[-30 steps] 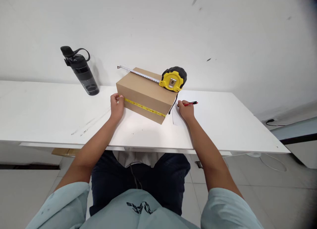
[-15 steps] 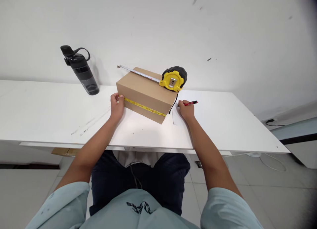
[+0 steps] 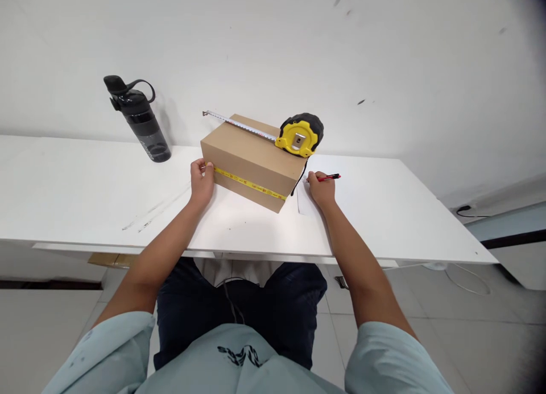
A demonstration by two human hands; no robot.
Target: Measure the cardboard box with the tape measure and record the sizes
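Note:
A brown cardboard box (image 3: 245,169) with a yellow printed tape strip along its front sits on the white table. My left hand (image 3: 202,183) is closed at the box's left front corner, its thumb against the end of the strip. On the box's top right rests a yellow and black tape measure (image 3: 301,135). Its blade (image 3: 243,125) reaches left across the top and past the far left edge. My right hand (image 3: 321,190) grips a red and black pen (image 3: 328,178) over a white sheet of paper (image 3: 303,198). The pen's tip is partly hidden.
A dark water bottle (image 3: 143,121) stands at the back left, near the wall. The white table (image 3: 384,212) runs along the wall, with its front edge close to my body. A black plug and cable (image 3: 464,209) lie beyond its right end.
The view has shifted very slightly. Both hands, the box and the tape measure keep nearly the same places, and the pen stays in my right hand.

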